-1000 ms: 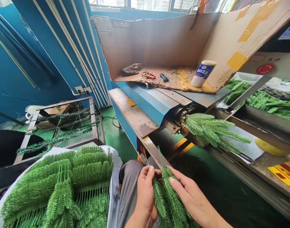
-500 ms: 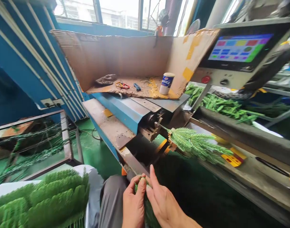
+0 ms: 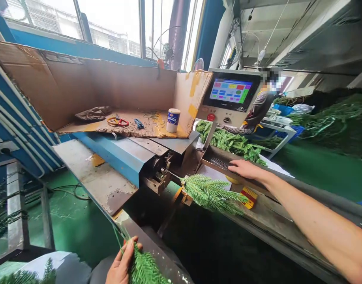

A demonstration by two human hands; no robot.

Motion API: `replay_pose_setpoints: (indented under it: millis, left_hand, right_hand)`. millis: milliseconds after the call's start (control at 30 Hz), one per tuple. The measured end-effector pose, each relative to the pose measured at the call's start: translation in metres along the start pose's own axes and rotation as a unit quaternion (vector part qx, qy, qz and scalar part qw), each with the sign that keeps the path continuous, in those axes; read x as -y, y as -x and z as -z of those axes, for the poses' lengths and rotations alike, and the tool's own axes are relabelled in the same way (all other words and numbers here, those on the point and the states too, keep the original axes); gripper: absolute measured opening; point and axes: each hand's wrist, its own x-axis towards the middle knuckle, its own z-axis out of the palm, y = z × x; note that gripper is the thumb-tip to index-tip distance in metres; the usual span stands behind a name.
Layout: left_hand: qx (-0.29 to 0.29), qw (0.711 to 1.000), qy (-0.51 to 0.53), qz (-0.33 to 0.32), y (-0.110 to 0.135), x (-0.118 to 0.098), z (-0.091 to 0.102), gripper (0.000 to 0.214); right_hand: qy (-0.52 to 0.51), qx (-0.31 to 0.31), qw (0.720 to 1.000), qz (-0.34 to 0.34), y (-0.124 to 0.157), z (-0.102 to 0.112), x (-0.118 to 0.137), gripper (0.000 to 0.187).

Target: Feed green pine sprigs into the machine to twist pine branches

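Low in the head view, my left hand (image 3: 124, 258) is closed on a green artificial pine sprig (image 3: 148, 270); its bare stems stick up past my fingertips. My right hand (image 3: 246, 169) reaches out over a narrow metal trough (image 3: 209, 158), fingers stretched toward thin dark wires (image 3: 218, 163) lying in it. Its thumb is hidden. Between my hands, another pine branch (image 3: 213, 191) is held by its stem in the clamp (image 3: 185, 195) of a blue machine (image 3: 121, 161).
A cardboard screen (image 3: 124, 88) stands on the machine, holding pliers (image 3: 118, 121), a blue tool (image 3: 138, 123) and a blue-white can (image 3: 173, 120). A control screen (image 3: 229, 92) is at right, a person (image 3: 259, 106) behind it. More pine sprigs (image 3: 228, 139) lie beyond the trough.
My right hand has left the left hand and stretched rightward to the trough. My left hand keeps the sprig, lower and further left in view. The view has turned right.
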Motion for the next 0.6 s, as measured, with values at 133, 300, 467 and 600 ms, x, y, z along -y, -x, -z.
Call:
replay_pose_setpoints:
  millis: [133, 300, 467, 600]
  left_hand:
    - [0.046, 0.999, 0.028, 0.007, 0.007, -0.004, -0.021, 0.042]
    - [0.108, 0.994, 0.021, 0.028, -0.002, -0.017, -0.050, 0.036]
    - [0.162, 0.986, 0.046, 0.005, -0.017, -0.024, -0.083, 0.032]
    - [0.191, 0.981, 0.032, -0.009, -0.031, -0.018, -0.108, 0.034]
  right_hand:
    - [0.025, 0.044, 0.999, 0.021, -0.009, -0.006, -0.011, 0.021]
    - [0.040, 0.083, 0.994, 0.051, -0.011, 0.011, -0.016, 0.017]
    - [0.041, 0.101, 0.992, 0.056, -0.012, 0.022, -0.022, 0.013]
    - [0.029, 0.102, 0.993, 0.055, -0.005, 0.029, -0.025, 0.005]
